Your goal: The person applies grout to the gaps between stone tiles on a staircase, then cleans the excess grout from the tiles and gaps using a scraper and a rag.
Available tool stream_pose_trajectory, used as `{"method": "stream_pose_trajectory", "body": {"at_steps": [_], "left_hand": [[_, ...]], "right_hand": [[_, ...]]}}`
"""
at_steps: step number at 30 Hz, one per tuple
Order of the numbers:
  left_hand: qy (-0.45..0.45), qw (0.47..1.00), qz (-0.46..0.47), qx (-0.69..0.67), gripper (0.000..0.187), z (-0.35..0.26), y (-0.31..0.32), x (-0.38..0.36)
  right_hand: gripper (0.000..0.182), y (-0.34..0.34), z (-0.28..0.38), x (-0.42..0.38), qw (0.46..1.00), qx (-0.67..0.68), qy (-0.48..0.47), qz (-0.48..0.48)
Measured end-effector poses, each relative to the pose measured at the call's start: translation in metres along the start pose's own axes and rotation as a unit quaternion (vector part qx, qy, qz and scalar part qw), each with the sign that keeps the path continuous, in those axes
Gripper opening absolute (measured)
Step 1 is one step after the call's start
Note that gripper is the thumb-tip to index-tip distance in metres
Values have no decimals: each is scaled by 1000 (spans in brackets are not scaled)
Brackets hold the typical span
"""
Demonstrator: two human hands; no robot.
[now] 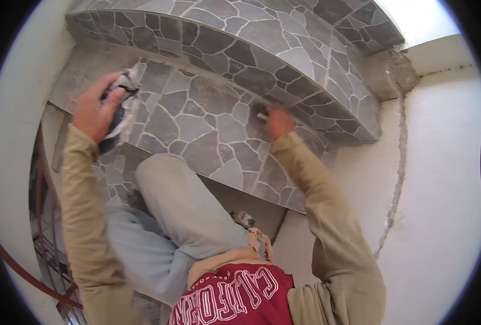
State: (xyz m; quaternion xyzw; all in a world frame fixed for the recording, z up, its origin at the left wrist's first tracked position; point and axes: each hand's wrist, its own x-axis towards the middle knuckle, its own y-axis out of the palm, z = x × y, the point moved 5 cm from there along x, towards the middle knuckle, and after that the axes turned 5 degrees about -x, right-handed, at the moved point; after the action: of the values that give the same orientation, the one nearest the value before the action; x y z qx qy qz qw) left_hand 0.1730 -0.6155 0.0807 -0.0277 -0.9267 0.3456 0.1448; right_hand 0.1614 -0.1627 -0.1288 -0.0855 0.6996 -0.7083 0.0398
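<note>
At the left, my left hand (97, 105) is closed round a crumpled white-and-dark plastic bag (125, 111), held above the stone-patterned step. My right hand (278, 120) is closed and blurred by motion, close to the joint where the stair tread (197, 127) meets the riser (235, 57). A small whitish piece (262, 116) sticks out from its fingers on the left side; its kind is too blurred to tell. Grey irregular stone shapes with pale lines between them cover the tread.
A curved higher step (284, 35) rises ahead. White walls stand on both sides, the right wall (435, 162) with a rough cement strip (400, 162). A reddish metal railing (48, 216) is at lower left. My bent knee (162, 168) is beside the tread edge; a small box-like object (244, 219) lies below.
</note>
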Motion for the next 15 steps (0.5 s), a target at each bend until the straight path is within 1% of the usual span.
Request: {"method": "stream_pose_trajectory", "body": {"at_steps": [1,2,3,4,5,6,7,9,10,11,12,13,15], "left_hand": [[-6,1000,-9,-8,35,7,13,0],[4,999,-39,8,36,9,28,-2],[0,999,-49,-17,36,15,48,-5],[36,996,-74,-26,37,26,74,-8],[49,995,-81,6,35,38,101,-14],[107,990,-77,54,33,46,130,-20],[108,993,-29,48,29,41,152,-22],[122,987,104,13,34,29,192,-29],[140,979,145,-11,33,22,207,-34],[160,968,190,-38,31,14,220,-39],[178,963,200,-43,31,3,230,-45],[200,956,208,-48,32,-5,237,-48],[215,948,226,-70,32,-12,248,-45]], "right_hand": [[23,-12,-4,14,999,-27,20,15],[24,-6,-5,16,1000,-31,-4,4],[25,1,-7,17,999,-36,-27,-7],[25,-2,-9,16,1000,-16,-11,1],[25,-7,-8,17,1000,2,1,5],[25,-4,-7,19,1000,-8,7,14],[25,0,-8,19,999,-22,12,25],[25,1,-5,16,999,-45,9,15],[25,2,-3,18,999,-37,5,17],[25,-1,-2,15,999,-43,-6,-4],[26,-2,0,13,998,-51,-16,-25],[26,1,2,13,998,-49,-12,-23],[28,0,0,11,997,-56,-25,-52]]}}
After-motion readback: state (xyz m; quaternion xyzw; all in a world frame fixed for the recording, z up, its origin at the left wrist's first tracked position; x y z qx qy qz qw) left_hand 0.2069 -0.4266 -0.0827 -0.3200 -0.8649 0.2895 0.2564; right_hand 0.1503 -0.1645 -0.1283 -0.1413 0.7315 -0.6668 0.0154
